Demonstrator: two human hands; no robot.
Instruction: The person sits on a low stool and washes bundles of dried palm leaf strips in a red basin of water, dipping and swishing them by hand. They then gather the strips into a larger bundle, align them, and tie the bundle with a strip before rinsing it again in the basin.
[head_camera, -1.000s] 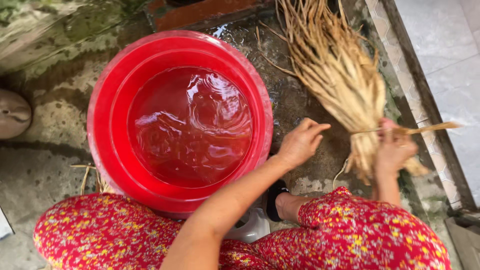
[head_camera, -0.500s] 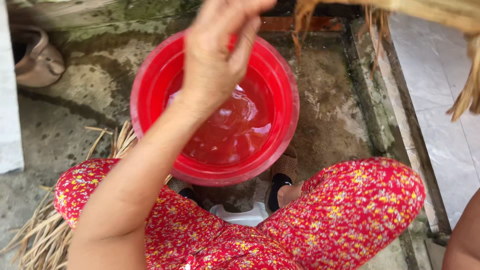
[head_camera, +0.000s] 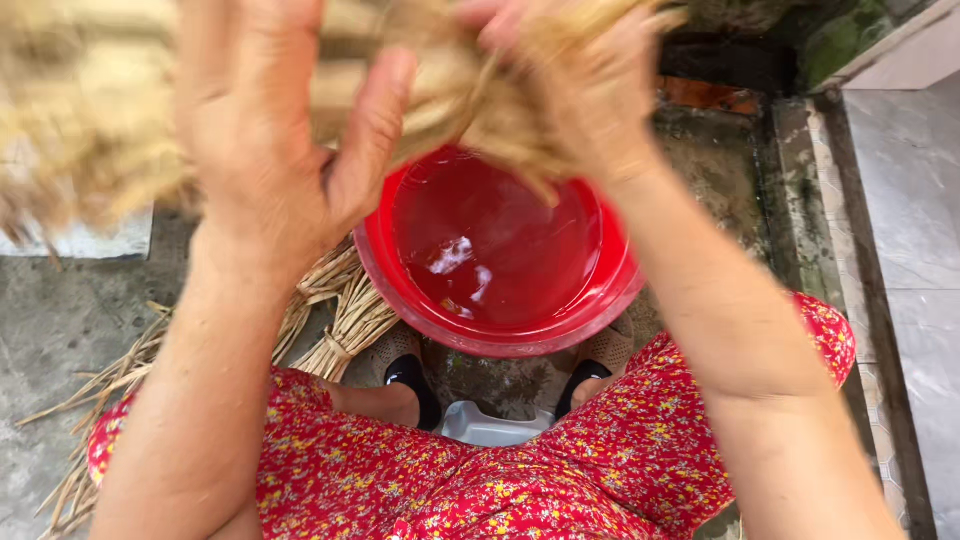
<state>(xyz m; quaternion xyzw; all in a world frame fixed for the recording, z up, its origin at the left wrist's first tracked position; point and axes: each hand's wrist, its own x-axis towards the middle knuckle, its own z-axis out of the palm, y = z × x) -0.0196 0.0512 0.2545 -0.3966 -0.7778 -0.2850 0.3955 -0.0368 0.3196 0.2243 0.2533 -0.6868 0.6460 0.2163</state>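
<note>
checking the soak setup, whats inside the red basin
The red basin holds clear water with ripples and glints; no straw shows in the visible part. Its upper rim and far side are covered by the left hand, the right hand and the raised straw bundle.

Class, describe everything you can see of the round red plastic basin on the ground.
The round red plastic basin is a wide, shallow-looking tub with a thick rolled rim. It stands upright on the grey concrete ground, holding clear water that glints with light. Its far rim is hidden behind the left hand, the right hand and the blurred bunch of dry tan straw they hold above it. Tied straw bundles lie against its left side.
</note>
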